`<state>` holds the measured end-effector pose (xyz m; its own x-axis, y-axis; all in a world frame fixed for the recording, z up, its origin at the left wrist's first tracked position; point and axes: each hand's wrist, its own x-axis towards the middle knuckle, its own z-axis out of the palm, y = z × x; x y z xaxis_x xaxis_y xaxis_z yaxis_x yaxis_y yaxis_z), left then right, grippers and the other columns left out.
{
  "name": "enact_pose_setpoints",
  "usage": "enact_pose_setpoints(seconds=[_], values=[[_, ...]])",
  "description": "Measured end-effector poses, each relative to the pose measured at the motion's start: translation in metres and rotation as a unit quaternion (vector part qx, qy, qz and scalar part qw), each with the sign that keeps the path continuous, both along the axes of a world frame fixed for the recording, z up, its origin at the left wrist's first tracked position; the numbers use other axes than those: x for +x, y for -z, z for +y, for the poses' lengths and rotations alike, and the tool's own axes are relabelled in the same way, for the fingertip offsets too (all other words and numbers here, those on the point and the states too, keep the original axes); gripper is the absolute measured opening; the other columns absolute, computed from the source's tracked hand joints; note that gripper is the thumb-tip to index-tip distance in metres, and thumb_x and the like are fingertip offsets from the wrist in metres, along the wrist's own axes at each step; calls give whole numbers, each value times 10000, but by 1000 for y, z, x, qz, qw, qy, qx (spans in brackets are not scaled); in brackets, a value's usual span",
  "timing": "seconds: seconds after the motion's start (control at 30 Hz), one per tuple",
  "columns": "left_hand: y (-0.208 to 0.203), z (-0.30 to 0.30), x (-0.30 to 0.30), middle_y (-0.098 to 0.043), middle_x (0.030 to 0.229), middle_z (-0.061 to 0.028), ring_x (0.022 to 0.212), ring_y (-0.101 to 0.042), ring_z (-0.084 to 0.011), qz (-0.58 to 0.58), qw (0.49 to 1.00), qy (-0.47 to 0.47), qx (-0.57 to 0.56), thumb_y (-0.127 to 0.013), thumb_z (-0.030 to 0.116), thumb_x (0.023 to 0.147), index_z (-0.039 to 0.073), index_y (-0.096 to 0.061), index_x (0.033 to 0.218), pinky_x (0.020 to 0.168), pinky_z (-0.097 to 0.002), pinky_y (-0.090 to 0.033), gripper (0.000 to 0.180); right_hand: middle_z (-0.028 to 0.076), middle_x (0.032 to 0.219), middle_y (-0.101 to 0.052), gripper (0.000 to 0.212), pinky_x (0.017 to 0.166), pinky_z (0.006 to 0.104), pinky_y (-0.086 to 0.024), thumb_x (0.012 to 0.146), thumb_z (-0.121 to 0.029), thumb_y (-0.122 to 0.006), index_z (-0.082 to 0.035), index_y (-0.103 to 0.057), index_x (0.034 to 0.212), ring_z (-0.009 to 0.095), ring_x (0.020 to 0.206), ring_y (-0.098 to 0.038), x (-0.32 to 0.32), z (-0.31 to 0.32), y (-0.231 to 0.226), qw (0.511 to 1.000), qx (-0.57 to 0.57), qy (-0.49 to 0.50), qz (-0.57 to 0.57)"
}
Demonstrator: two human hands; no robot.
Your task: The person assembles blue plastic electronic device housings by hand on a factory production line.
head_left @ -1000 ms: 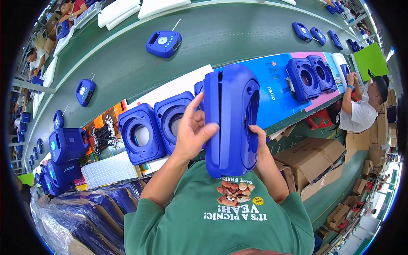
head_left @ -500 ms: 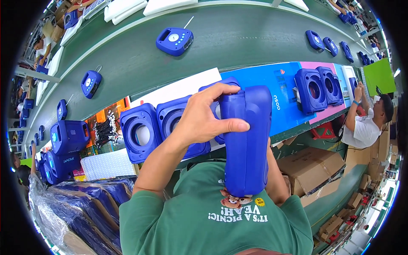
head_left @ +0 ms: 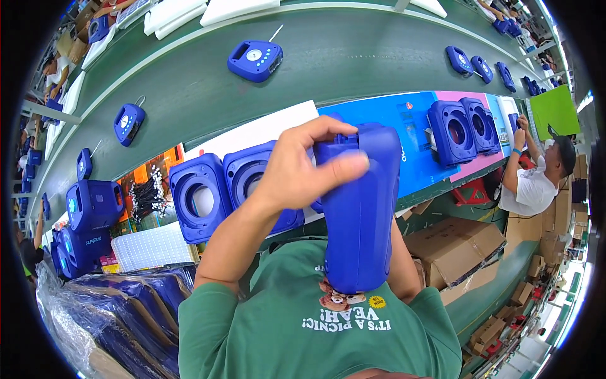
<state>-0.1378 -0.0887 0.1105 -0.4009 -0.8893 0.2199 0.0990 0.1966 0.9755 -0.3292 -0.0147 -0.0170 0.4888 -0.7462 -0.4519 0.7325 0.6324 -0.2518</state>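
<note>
A tall blue plastic speaker housing stands on end against my green shirt, its narrow smooth side facing up. My left hand grips its upper end, fingers over the top edge and thumb lying near the side; the thumb is slightly blurred. Only my right forearm shows; the hand itself is hidden behind the housing. On the bench just beyond my left arm are two more blue housings with round openings, one at the left and one partly covered by my arm.
Beyond the bench runs a green conveyor carrying blue control panels. Bundled wires and a white perforated tray lie left. Housings and a co-worker are right, cardboard boxes below. Plastic-wrapped stacks stand lower left.
My left thumb has lifted and shifted on the housing's upper end. The housing has tilted slightly, still in my grip. The surroundings have slid a little leftward in view.
</note>
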Motion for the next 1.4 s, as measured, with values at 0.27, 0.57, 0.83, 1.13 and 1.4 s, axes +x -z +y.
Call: enact_pose_setpoints(seconds=[0.27,0.57,0.83,1.13,1.4], values=[[-3,53,1,-257,1528,-123,1385,-253,-403,-339,864,25,-370,-498,426,919,234,-449,1394,1073,-646,-105,514,252,1322,-494,646,1056,497,-383,861,-351,-476,-9,-367,1398,376,1184,-528,-10,39,-16,996,41,77,10],[41,59,73,-702,921,-134,750,-663,-166,-5,949,295,110,-528,327,928,-20,-662,1101,707,-299,-518,411,191,1239,-566,510,930,469,-491,946,-350,-443,17,-457,1301,324,1086,-593,-120,8,19,955,-79,258,122],[125,76,66,-691,773,-107,685,-652,-134,-338,930,-2,145,-659,192,845,-46,-650,1076,646,-284,-518,332,175,1255,-547,631,902,364,-497,847,-168,-650,39,-376,1376,251,1096,-580,-262,-33,53,835,-30,143,530],[174,91,26,-490,1341,-181,1224,-459,-227,-33,865,-98,490,-630,227,894,-54,-264,1423,1012,-360,-379,702,238,1202,-543,661,965,470,-406,757,-418,-635,-50,-476,1282,378,1147,-512,-155,-70,26,362,-198,-32,910],[212,51,-16,-563,1193,-65,1103,-537,-215,27,863,-116,490,-591,204,901,67,-459,1244,957,-374,-410,393,177,1381,-416,518,1024,604,-280,853,-197,-558,-313,-476,1352,345,1182,-460,-152,-50,86,108,-226,-128,960]])
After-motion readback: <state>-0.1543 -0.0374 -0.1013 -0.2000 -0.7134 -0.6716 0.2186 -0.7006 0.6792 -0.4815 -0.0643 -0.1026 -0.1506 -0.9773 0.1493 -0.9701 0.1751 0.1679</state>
